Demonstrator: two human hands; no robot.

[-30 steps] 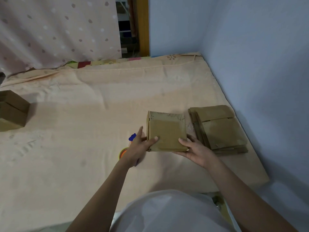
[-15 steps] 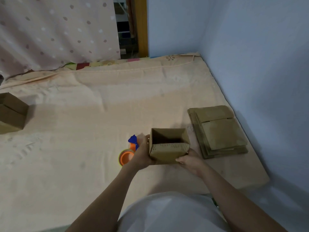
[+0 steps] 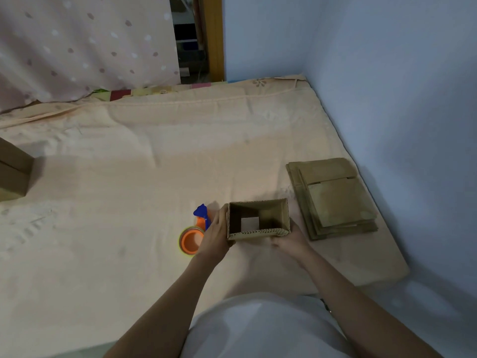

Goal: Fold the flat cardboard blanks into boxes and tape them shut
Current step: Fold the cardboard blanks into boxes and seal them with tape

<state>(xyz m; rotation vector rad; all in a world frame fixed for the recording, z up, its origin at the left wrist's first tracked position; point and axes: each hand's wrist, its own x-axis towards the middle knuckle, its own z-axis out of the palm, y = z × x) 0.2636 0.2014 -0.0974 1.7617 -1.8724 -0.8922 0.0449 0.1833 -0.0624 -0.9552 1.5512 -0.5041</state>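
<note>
Finished box: brown cardboard, at the far left edge of the bed, partly cut off by the frame.
Bed sheet: peach, wrinkled, under everything.
Tape dispenser: orange roll with a blue handle, lying on the sheet just left of the left hand.
Left hand: flat against the open box's left wall, fingers extended along it, holding that side.
Open box: held between both hands above the sheet, mouth facing up; a pale square shows at its bottom.
Right hand: under the box's near right corner; fingers hidden beneath the cardboard, so their curl cannot be told.
Flat blanks: stacked near the blue wall, just right of the open box.
</note>
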